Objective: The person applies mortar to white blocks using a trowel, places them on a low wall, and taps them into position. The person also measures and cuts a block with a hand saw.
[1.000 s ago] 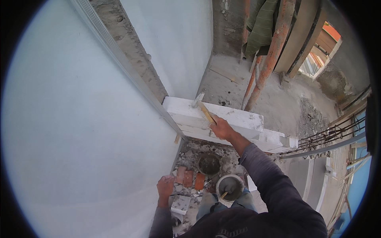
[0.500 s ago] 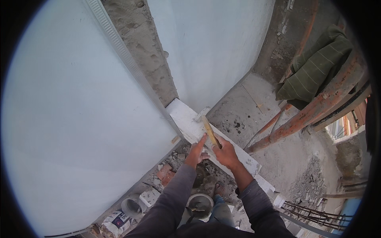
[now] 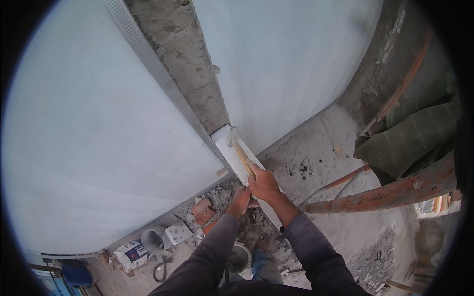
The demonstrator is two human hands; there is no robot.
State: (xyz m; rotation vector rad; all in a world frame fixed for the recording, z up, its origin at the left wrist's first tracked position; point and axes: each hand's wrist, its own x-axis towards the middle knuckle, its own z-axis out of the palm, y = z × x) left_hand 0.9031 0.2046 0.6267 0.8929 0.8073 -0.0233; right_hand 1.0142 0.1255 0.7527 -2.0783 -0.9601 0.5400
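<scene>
My right hand (image 3: pixel 264 184) is wrapped round the wooden handle of a hammer (image 3: pixel 242 157). The hammer's pale, dusty head is over the far end of a long white block (image 3: pixel 223 140), where that end meets a grey vertical strip of wall. Whether the head touches the block cannot be made out. Close against my right hand, my left hand (image 3: pixel 239 201) rests at the block's left edge. Its visible fingers are stretched out, partly covered by the right hand, and it holds no tool.
Large white wall panels (image 3: pixel 108 138) rise left and ahead. A bucket (image 3: pixel 240 256), broken bricks (image 3: pixel 202 213), a white block piece (image 3: pixel 178 233) and a bag (image 3: pixel 132 255) lie low. At right, a rusty pole (image 3: pixel 385 196) crosses beneath a green cloth (image 3: pixel 410 135).
The hammer head has shifted left and toward the block's far end. My right hand has come closer to my left, which has moved back along the block. The view has turned.
</scene>
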